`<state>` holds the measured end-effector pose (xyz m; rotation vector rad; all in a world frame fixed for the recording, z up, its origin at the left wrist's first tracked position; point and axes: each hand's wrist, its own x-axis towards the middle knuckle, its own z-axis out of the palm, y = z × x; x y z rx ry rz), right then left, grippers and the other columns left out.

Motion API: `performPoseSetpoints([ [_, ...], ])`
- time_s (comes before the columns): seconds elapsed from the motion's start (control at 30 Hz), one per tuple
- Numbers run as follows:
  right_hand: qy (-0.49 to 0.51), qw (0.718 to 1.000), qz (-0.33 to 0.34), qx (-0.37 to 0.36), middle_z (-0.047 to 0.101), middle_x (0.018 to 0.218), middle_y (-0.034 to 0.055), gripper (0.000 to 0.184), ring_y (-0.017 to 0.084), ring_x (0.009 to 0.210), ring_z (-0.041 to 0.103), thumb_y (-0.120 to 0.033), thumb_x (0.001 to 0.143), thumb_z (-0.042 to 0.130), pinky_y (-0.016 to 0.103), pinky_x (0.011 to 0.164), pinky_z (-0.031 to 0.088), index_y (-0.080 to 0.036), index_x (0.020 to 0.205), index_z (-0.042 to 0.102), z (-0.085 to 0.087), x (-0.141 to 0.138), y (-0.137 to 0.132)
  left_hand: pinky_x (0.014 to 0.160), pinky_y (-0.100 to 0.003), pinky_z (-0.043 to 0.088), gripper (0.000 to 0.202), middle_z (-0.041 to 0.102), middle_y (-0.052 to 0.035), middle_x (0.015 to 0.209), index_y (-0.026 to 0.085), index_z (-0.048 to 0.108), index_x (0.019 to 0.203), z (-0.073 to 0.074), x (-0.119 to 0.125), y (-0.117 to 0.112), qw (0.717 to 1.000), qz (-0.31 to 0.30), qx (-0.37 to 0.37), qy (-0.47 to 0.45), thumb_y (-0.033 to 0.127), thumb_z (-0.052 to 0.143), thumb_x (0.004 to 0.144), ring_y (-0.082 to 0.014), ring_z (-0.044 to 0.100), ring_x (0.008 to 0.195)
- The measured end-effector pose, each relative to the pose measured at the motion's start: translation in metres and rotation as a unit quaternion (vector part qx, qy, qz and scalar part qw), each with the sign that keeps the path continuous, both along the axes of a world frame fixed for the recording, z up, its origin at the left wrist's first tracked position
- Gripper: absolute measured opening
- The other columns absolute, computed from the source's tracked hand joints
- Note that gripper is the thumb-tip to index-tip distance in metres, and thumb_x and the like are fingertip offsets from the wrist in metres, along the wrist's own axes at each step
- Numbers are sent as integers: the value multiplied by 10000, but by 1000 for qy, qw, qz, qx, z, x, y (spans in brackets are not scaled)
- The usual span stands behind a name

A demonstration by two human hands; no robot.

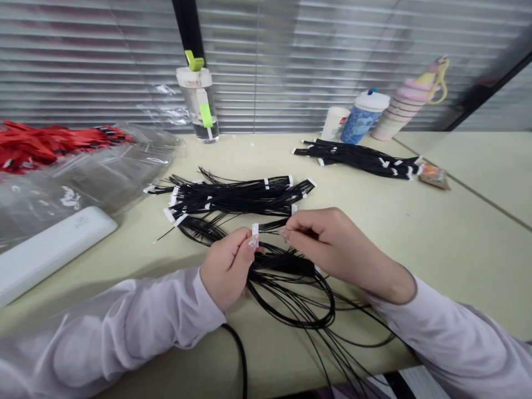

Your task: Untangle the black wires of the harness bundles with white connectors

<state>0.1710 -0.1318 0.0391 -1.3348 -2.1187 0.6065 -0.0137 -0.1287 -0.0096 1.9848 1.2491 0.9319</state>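
My left hand (pixel 233 263) is closed, its thumb and fingers pinching a small white connector (pixel 255 228) that stands up at the fingertips. To the right of it, my right hand (pixel 328 235) is closed in a pinch on a thin black wire (pixel 270 231) that runs toward the connector. Whether the wire's tip sits in the connector is too small to tell. Beneath both hands lies a loose coil of black wires (pixel 291 318), with strands trailing to the front edge. Just behind, a bundle of black wire harnesses (pixel 236 197) with white connectors lies across the table.
A second harness bundle (pixel 361 159) lies at the back right beside a small packet (pixel 433 175). Along the blinds stand a clear bottle (pixel 199 105), a blue cup (pixel 363 117) and a pink bottle (pixel 409 108). At left are red strips (pixel 54 144) in plastic and a white case (pixel 54 249).
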Motion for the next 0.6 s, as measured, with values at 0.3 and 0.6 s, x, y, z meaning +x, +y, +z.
performPoseSetpoints([
  [0.3,5,1000,13,-15,455,526,-54,190,34,487,342,-229,809,485,165,465,278,-152,647,548,0,1,1,518,-220,401,345,512,16,570,180,520,714,1,0,0,1000,1,-14,2,379,299,890,-108,474,526],
  [0.6,31,999,13,-14,441,531,-47,204,40,493,345,-238,815,477,167,465,278,-148,639,530,-1,1,1,488,-211,392,334,510,12,562,184,488,677,3,1,-1,1000,1,-20,3,374,305,881,-110,483,525],
])
